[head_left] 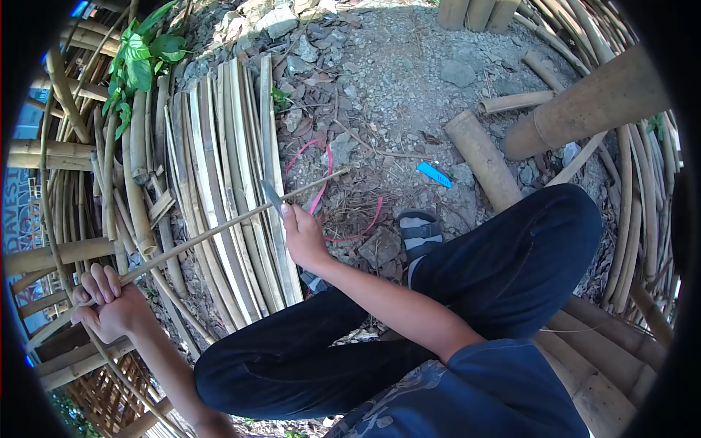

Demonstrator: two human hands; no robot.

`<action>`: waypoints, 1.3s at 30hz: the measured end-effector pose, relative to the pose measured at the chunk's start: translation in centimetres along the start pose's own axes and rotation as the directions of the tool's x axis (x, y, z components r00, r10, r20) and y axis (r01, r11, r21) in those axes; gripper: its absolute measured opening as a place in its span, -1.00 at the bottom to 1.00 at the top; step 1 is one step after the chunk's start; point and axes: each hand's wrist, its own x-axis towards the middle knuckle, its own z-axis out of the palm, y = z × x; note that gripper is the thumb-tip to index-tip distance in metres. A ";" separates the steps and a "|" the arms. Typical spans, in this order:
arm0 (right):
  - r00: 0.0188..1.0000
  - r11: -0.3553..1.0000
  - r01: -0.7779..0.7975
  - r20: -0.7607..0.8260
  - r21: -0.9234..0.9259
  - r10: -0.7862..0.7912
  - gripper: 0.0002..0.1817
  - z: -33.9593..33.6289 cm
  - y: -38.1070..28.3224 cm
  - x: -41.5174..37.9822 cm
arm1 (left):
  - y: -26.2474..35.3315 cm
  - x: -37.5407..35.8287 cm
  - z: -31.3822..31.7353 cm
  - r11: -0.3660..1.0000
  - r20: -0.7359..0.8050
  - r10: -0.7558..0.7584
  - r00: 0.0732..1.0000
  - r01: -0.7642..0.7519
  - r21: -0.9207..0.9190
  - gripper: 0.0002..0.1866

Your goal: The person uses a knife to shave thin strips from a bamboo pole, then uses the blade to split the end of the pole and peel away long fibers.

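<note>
A long, thin bamboo stick (212, 232) runs slantwise across the view from the lower left to the middle. My left hand (109, 303) is closed around its lower end, the fingers wrapped over it. My right hand (301, 237) grips a knife (272, 197), whose grey blade lies across the stick near its far end. The handle is hidden in my fist. Beneath the stick, a row of split bamboo strips (212, 139) lies side by side on the ground.
A blue plastic piece (434, 174) and pink ribbon (319, 193) lie on the stony ground. Thick bamboo poles (482, 157) are at the right, and more bamboo (58, 252) is stacked at the left beside a leafy plant (139, 62). My sandalled foot (420, 232) is near the middle.
</note>
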 end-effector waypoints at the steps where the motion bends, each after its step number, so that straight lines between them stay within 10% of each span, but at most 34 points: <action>1: 0.999 1.000 0.019 -0.035 0.005 -0.019 -0.52 -1.0 0.3 0.8 | 0.4 0.1 -0.3 0.996 0.041 -0.065 0.997 0.067 -0.063 -0.49; 13: 0.998 0.790 -0.025 -0.061 -0.612 -0.015 -0.68 -10.0 7.0 8.4 | 0.8 0.2 -0.4 0.991 0.134 -0.073 0.988 0.086 -0.100 -0.55; 39: 0.907 0.868 -0.409 -0.227 -0.281 0.354 -0.51 -6.4 10.8 8.8 | 0.6 -0.9 2.8 0.987 0.172 -0.076 0.982 0.099 -0.127 -0.52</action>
